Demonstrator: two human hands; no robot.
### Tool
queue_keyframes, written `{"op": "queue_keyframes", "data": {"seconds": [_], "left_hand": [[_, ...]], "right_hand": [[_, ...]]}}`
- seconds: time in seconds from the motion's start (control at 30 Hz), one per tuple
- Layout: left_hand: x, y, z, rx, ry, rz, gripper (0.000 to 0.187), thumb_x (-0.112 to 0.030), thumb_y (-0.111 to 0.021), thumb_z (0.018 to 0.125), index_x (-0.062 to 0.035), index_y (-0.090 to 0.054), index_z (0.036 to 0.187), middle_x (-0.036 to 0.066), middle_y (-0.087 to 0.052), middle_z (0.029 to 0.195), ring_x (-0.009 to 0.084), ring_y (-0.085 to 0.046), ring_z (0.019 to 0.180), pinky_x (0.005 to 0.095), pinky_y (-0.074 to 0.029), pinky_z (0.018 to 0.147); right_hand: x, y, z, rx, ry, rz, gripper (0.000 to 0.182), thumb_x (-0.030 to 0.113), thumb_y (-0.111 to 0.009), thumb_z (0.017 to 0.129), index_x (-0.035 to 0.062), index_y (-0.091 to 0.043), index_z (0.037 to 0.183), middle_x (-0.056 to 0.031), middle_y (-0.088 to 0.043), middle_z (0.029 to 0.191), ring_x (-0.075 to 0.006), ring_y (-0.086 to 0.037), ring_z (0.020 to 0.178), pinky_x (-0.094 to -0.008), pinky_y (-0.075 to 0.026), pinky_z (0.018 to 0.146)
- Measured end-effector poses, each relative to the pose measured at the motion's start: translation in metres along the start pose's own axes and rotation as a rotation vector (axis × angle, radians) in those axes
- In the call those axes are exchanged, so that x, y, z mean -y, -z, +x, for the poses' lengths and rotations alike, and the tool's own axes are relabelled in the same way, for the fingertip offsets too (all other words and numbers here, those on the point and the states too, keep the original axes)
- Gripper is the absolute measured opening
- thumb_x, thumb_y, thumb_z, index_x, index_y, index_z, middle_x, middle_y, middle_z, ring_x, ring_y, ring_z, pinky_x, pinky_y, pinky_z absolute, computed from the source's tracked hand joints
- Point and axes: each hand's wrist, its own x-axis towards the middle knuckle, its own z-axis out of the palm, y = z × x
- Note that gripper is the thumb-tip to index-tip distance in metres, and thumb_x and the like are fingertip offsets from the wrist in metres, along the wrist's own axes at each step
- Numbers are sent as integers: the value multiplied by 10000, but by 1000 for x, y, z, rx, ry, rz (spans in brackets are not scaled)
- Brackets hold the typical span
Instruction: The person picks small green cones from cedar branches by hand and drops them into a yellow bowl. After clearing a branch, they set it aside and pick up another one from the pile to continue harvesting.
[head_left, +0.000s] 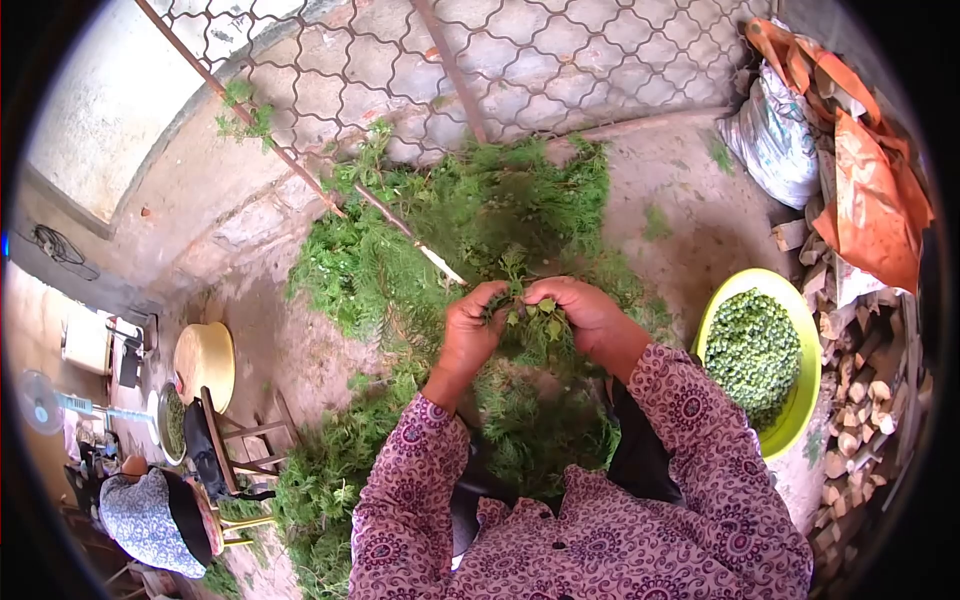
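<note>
Both hands meet in front of me over a pile of feathery green branches on the ground. My left hand is closed on a leafy green sprig, its thumb and fingers pinched together. From the right, my right hand pinches the same sprig, its fingertips close to those of my left hand. Past my left hand, a stick with a pale bare end lies across the greenery. To the right of my right hand stands a yellow-green basin holding many small green pieces.
A metal lattice stands beyond the pile. Stacked firewood, a white sack and orange sheeting are on the right. At left are a yellow tub, a wooden frame, a fan and a bent-over person.
</note>
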Motion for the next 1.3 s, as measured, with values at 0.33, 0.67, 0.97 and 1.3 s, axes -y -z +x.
{"op": "queue_keyframes", "data": {"seconds": [0.33, 0.67, 0.97, 1.3], "left_hand": [[9, -12, 3, -105, -56, -149, 272, 100, -526, 751, -34, -564, 984, 51, -609, 899, 102, -560, 827, 223, -442, 736], [-15, -10, 12, -164, 384, -480, 77, -104, -578, 828, -35, -577, 795, 63, -612, 729, 109, -507, 503, 229, -404, 436], [-23, -6, 9, -72, 398, -374, 143, -171, -567, 844, -46, -581, 777, 18, -577, 648, 82, -479, 483, 210, -364, 420], [-24, 7, 7, -84, 550, -484, 184, -230, -577, 834, -50, -572, 866, 3, -544, 702, 98, -498, 608, 235, -379, 494]], "right_hand": [[14, 12, 4, 221, -94, 266, 103, 154, -544, 818, 63, -575, 855, -16, -554, 636, -89, -485, 479, -234, -377, 407], [17, 19, 5, 244, -40, 374, 66, 141, -541, 841, 82, -511, 830, 2, -485, 646, -61, -385, 458, -200, -276, 393], [6, 1, 9, 90, 177, -111, 147, 139, -627, 770, 46, -530, 830, -30, -526, 690, -55, -435, 497, -210, -320, 414], [-1, -4, 9, 103, 192, -83, 155, 161, -568, 823, 23, -533, 884, -41, -542, 704, -55, -445, 469, -208, -320, 393]]}}
